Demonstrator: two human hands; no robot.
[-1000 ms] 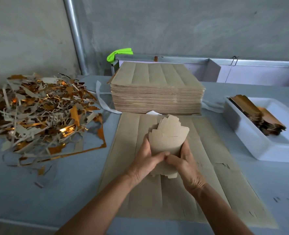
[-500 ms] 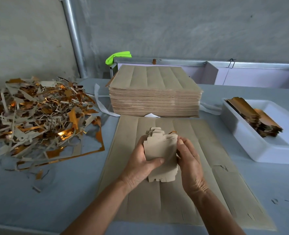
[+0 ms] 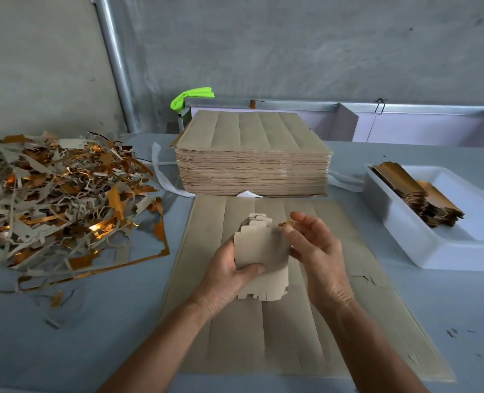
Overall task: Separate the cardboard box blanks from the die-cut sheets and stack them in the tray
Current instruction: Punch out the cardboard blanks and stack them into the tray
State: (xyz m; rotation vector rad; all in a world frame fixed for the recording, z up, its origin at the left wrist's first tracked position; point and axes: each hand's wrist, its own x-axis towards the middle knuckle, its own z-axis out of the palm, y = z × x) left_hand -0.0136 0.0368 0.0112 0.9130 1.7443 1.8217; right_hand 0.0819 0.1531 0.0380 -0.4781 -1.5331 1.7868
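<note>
As the right hand [image 3: 314, 251] came off the blanks [image 3: 260, 251], fingers loosely spread beside them | left hand [image 3: 229, 270] alone gripped the bundle, thumb across its face, above the sheet [image 3: 334, 307] | bundle squared; judged ready for tray [image 3: 422, 251].

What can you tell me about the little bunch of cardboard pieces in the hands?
The blanks are a small stack of plain brown cardboard cutouts, with notched tabs at top and bottom. The top ones fan out a bit. The left hand grips them upright, thumb across the front. The right hand touches their right edge with relaxed fingers. They hover above a flat sheet.
</note>
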